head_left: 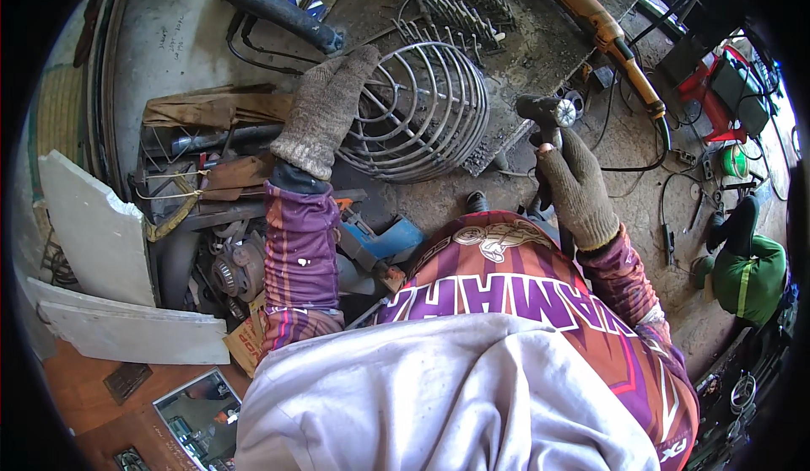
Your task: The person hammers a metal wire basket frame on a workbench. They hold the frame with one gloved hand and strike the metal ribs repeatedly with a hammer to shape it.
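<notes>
A round cage of bent metal rods [435, 91], shaped like a bowl of spaced rings, rests on the dark worktable [523, 58]. My left hand [325, 113], in a grey-brown knit glove, is closed on the cage's left rim; its fingertips are partly hidden. To the right of the cage, my right hand [578, 188], in a matching glove with a bare fingertip showing, grips a hammer [542, 111]. The hammer's head is raised beside the table edge, apart from the cage, and its handle runs down through my fist.
Rows of metal pegs [460, 16] stand behind the cage. An orange power tool [591, 16] with a cable lies at the far right; a dark cylindrical tool [283, 11] lies far left. A person in green [751, 277] crouches at right. Broken grey boards [97, 231] lean at left.
</notes>
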A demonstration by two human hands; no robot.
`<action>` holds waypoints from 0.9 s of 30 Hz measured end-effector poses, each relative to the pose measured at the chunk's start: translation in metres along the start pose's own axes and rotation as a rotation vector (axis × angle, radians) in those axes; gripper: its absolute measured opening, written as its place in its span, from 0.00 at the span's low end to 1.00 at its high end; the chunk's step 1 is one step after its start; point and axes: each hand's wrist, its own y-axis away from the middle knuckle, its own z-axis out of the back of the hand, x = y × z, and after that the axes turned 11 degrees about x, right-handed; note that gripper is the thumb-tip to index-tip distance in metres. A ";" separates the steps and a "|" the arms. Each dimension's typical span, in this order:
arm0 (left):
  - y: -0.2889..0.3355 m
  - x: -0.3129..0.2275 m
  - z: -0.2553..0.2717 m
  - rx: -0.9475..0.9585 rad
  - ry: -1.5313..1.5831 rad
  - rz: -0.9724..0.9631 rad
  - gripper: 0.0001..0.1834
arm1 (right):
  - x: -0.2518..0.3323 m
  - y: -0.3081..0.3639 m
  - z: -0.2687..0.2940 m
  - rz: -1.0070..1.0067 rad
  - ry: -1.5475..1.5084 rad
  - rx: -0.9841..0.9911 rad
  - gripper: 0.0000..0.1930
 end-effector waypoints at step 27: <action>0.006 -0.043 0.021 0.305 -0.018 -0.033 0.22 | -0.013 -0.010 0.004 -0.078 0.028 0.033 0.14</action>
